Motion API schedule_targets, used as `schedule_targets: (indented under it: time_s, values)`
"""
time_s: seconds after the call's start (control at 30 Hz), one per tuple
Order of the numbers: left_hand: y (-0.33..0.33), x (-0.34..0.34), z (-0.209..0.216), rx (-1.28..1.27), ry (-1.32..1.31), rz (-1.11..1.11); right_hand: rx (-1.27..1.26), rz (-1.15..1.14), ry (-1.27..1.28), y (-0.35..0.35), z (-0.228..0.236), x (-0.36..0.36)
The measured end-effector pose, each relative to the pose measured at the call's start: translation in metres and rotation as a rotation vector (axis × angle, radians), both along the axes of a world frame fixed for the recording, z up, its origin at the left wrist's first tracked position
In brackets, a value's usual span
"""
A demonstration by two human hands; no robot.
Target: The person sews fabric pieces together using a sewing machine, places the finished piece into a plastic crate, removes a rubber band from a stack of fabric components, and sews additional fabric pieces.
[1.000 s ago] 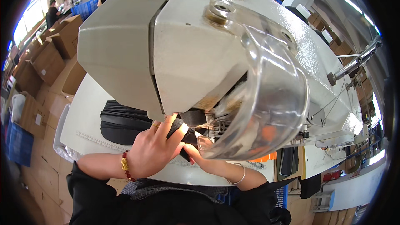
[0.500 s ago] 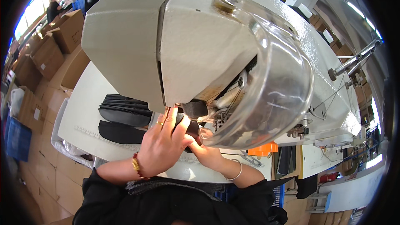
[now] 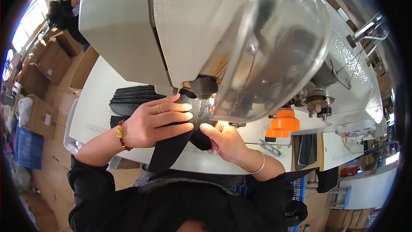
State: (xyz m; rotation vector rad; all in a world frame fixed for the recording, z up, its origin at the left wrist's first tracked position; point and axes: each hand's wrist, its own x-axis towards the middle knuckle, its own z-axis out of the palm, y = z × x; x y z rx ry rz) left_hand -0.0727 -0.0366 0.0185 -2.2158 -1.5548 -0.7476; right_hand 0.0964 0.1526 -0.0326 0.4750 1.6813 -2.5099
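Grey-black fabric [image 3: 200, 111] | left hand [image 3: 156, 121] atop | right hand [image 3: 228, 141] (bangled) pinching edge

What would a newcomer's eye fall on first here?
A big pale sewing machine head fills the upper middle, its clear curved guard bulging to the right. A bright orange part stands out below the guard. Near centre, the left hand and right hand touch grey-and-black fabric.

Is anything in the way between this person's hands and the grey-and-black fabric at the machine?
Nothing visible: the left hand and right hand both touch the fabric. The clear shield sits near the right hand, not between it and the fabric.
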Motion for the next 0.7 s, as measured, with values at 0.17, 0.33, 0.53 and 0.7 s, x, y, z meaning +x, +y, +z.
schedule_targets:
  time_s: [0.17,0.33,0.53,0.7]
  values:
    - [0.002,0.003,-0.003,0.053,0.04,0.025,0.051,-0.009,0.055,0.0,-0.001,0.0]
    - [0.004,0.004,-0.001,0.089,0.121,0.051,0.137,-0.042,0.076,-0.009,-0.006,-0.001]
    - [0.002,0.001,-0.011,0.081,-0.027,0.041,0.33,-0.123,0.169,-0.023,-0.024,0.008]
    - [0.006,-0.004,-0.029,-0.024,-0.289,0.025,0.331,-0.165,0.166,-0.028,-0.032,0.011]
